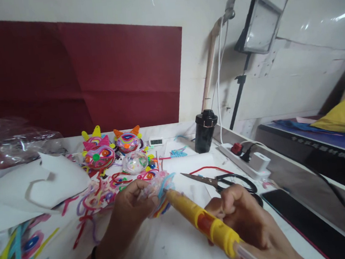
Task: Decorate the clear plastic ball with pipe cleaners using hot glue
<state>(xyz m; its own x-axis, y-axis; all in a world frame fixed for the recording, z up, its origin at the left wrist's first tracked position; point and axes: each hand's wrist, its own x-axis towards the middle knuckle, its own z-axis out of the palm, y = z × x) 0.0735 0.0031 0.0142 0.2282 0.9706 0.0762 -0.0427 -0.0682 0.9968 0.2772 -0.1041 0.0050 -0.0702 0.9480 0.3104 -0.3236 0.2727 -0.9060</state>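
Left hand (pixel 131 206) grips a colourful piece (pixel 160 189) near the table's (pixel 171 247) middle; right hand (pixel 245 220) holds the yellow tool (pixel 199 218) against it. Two finished figures (pixel 110 147) stand at the far edge; loose strips (pixel 90 198) remain.

The room is looking dim; glare is shining on the wall right of the lamp panel (pixel 261 25), and edges are bending.

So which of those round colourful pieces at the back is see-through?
The clear dome, in front of the other two; the yellow-eared piece and the orange-eared piece are opaque and swirl-covered.
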